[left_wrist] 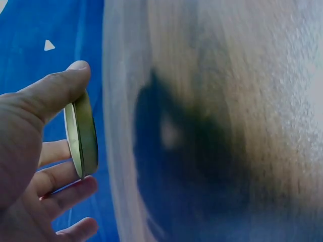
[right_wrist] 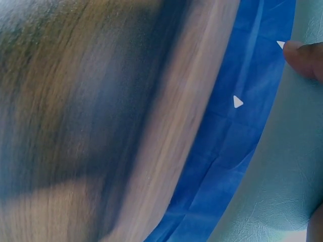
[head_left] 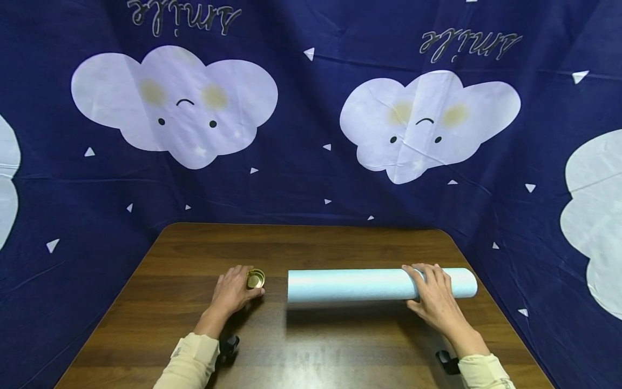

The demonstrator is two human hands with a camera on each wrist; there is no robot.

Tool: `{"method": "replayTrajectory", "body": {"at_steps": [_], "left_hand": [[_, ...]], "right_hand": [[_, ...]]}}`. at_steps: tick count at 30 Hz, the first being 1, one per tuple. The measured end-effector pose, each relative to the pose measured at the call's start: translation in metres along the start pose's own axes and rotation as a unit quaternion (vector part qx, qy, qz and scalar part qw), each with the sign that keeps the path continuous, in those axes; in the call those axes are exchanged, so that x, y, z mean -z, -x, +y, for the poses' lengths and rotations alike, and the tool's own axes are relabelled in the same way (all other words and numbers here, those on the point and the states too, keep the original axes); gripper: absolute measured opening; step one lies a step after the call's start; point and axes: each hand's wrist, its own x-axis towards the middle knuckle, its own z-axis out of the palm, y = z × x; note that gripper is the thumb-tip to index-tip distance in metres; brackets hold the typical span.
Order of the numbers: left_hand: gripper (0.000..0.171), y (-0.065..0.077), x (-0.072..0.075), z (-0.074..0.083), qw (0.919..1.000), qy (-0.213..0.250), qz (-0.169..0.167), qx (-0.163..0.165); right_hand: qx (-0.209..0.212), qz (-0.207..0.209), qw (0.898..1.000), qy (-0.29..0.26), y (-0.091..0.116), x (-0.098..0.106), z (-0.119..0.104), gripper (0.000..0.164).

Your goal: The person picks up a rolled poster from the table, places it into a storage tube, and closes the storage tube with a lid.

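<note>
My left hand [head_left: 232,290] pinches a shallow, round gold-coloured lid [head_left: 256,279] between thumb and fingers, left of the table's middle. Seen from the left wrist, the lid [left_wrist: 87,135] is edge-on, the thumb on its upper rim and fingers behind and below it. On the right side, my right hand [head_left: 435,299] grips a long light blue roll [head_left: 347,284] from above, near its right end. The roll lies level, crosswise to me, with a shadow under it. Only part of the roll [right_wrist: 272,171] shows in the right wrist view, with the thumb [right_wrist: 305,59] against its smooth, slightly creased surface.
Both hands are over a brown wood-grain table [head_left: 311,246] with rounded far corners. A dark blue curtain [head_left: 301,189] printed with upside-down clouds and small white triangles hangs behind and along the sides. A dark strap piece [head_left: 228,346] sits at the left wrist, another [head_left: 447,362] at the right.
</note>
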Motion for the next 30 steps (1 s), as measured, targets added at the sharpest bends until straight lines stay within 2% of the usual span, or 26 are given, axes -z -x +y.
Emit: {"method": "replayTrajectory", "body": {"at_steps": [13,19,24,30], "left_hand": [[0.067,0.016,0.019,0.014,0.9993,0.022,0.029,0.003],[0.066,0.024,0.029,0.023,0.9962,0.070,0.052,0.000],[0.068,0.031,0.037,0.029,0.9893,0.139,0.037,0.024],[0.069,0.041,0.043,0.036,0.9690,0.238,0.025,0.062]], "right_hand": [[-0.008,-0.005,1.000,0.001,-0.001,0.000,0.000,0.088],[-0.008,-0.001,1.000,0.002,-0.001,0.001,0.000,0.089],[-0.005,0.004,1.000,0.003,-0.001,0.001,0.000,0.089],[-0.005,0.006,1.000,-0.004,-0.001,0.002,0.000,0.090]]}}
